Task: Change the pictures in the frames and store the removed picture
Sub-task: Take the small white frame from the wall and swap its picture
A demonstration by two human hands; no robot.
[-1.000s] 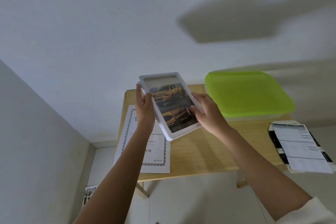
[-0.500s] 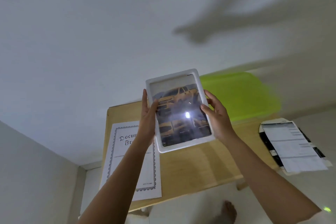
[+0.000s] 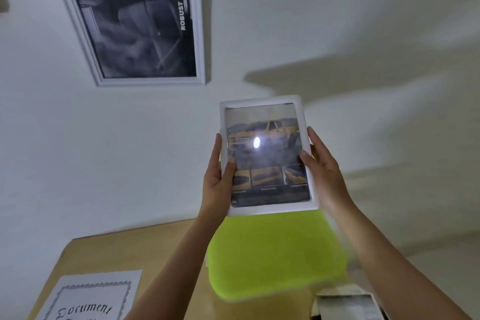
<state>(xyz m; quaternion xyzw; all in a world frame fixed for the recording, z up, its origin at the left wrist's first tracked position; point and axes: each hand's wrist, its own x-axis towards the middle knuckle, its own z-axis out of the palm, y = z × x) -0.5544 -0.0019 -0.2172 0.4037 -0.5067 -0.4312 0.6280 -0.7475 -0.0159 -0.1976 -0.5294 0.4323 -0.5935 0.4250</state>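
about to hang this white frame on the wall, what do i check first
1. Two-handed hold: left hand and right hand grip the white frame by its side edges: ok.
2. Right way up: the yellow truck picture sits upright in it: ok.
3. Nail or hook on the wall: none visible: cannot tell.
4. Picture surface clean: a bright reflection hides part: cannot tell.
5. Apart from the hung frame: ok.
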